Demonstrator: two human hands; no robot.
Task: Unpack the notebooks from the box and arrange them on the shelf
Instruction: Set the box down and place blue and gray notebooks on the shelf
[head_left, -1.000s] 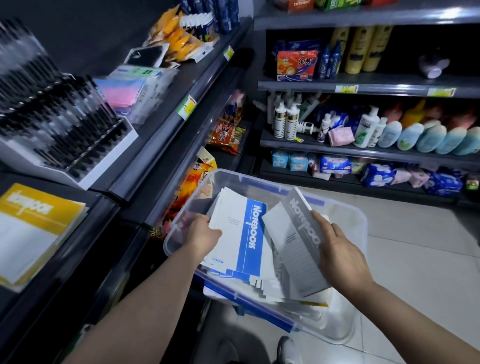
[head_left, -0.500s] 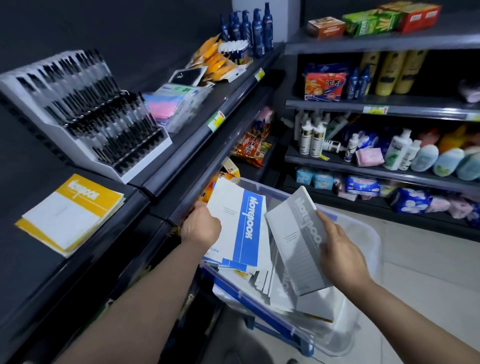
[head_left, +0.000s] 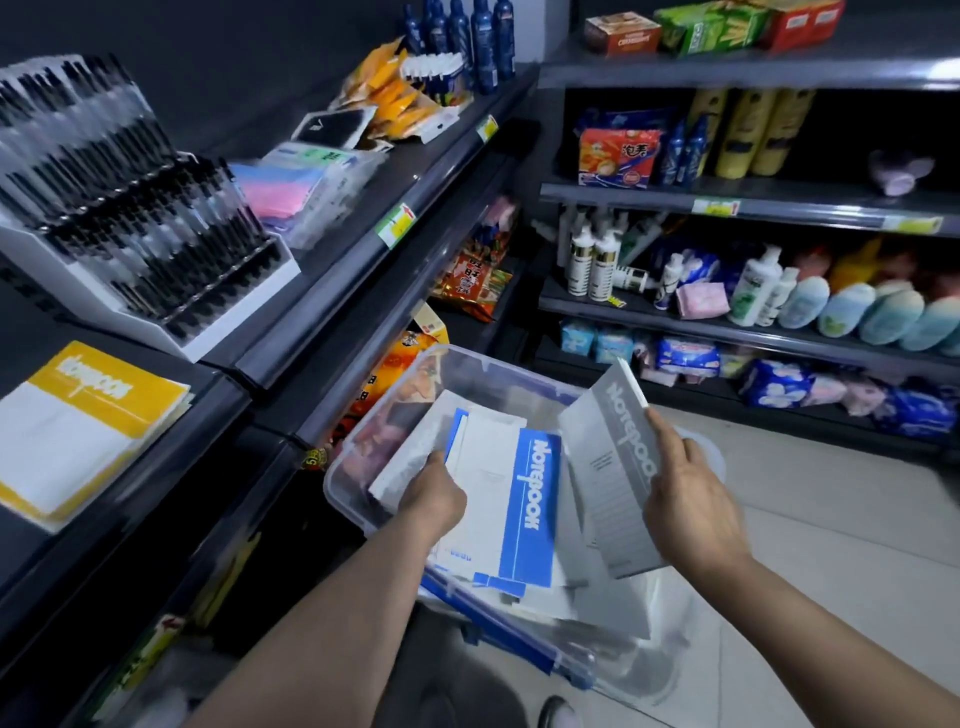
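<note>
Over the box (head_left: 467, 358), left hand (head_left: 436, 499) fingers clamp the blue notebook (head_left: 527, 509); right hand (head_left: 693, 512) fingers clamp the grey notebook (head_left: 615, 467).

pen display rack (head_left: 130, 218), lotion bottles (head_left: 756, 288)

A clear plastic box (head_left: 493, 364) with a blue rim stands beside the dark shelf (head_left: 208, 410). Blue-and-white notebooks (head_left: 519, 499) lie loosely inside it. A grey notebook (head_left: 613, 467) is held tilted over its right side. Yellow notebooks (head_left: 78, 426) lie stacked flat on the shelf.
</note>
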